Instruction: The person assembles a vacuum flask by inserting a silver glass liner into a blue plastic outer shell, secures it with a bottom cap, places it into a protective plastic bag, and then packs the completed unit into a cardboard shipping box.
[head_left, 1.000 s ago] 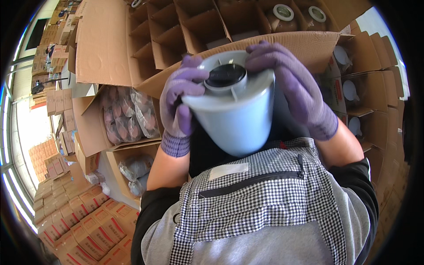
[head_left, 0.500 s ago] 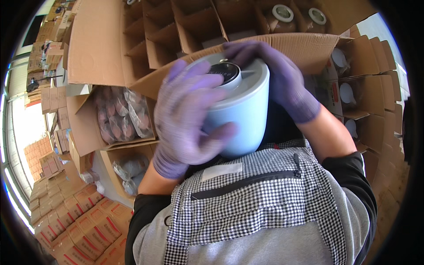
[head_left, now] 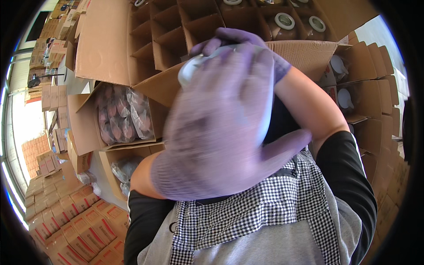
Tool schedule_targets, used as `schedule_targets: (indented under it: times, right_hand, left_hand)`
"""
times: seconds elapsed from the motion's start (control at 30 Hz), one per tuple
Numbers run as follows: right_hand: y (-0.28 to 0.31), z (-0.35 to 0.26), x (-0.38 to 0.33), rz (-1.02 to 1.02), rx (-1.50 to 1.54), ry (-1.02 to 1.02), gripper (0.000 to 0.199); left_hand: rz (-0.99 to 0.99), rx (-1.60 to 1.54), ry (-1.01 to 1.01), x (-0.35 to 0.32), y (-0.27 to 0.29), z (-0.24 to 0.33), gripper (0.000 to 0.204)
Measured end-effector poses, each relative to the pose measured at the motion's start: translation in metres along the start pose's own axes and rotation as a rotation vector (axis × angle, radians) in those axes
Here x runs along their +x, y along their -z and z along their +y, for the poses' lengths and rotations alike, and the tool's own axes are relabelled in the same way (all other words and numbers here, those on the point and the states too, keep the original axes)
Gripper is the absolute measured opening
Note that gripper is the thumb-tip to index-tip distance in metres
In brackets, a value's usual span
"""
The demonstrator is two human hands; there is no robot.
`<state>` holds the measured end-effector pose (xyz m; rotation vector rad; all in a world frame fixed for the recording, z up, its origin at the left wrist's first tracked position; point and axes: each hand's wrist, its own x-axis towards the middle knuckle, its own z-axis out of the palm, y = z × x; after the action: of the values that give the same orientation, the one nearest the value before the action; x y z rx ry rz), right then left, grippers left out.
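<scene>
A light blue rounded container (head_left: 189, 73) is close in front of my chest, mostly covered by my hands. My left hand (head_left: 216, 128), in a purple knitted glove, is spread over its top and near side. Those fingers are stretched out, the thumb points right, and motion blurs them. Behind it, my right hand (head_left: 240, 36), gloved alike, curls around the container's far rim. Just beyond stands an open carton (head_left: 104, 53) with cardboard dividers. Jars with white ring tops (head_left: 284, 21) sit in its right compartments.
At left, an open box (head_left: 84, 128) holds plastic-wrapped brown pieces (head_left: 117, 115); a lower box (head_left: 112, 170) contains clear plastic bags. Open cartons (head_left: 371, 95) with white-topped items line the right side. Sealed cartons (head_left: 84, 234) are stacked at lower left.
My left hand has swept right and over the container, hiding its dark round top piece. My right hand has shifted left along the far rim.
</scene>
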<state>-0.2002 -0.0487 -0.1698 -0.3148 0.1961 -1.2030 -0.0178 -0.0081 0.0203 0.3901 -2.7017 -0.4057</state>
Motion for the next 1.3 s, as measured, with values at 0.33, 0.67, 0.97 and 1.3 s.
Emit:
schedule_targets:
  times: [0.33, 0.67, 0.97, 1.3]
  right_hand:
    - [-0.059, 0.012, -0.104, 0.106, -1.674, 0.817, 0.048]
    - [0.006, 0.02, -0.05, 0.103, -0.27, 0.208, 0.054]
    - [-0.041, 0.043, -0.103, 0.24, -1.056, 0.709, 0.017]
    - [-0.093, 0.005, -0.213, 0.322, -1.223, 0.579, 0.034]
  left_hand:
    - [0.189, -0.439, -0.13, -0.076, -0.057, -0.098, 0.049]
    - [0.016, -0.115, 0.01, -0.02, -0.025, -0.008, 0.074]
    - [0.128, -0.538, -0.17, -0.069, -0.051, -0.074, 0.022]
    - [-0.075, -0.708, 0.354, -0.1, -0.112, -0.102, 0.092]
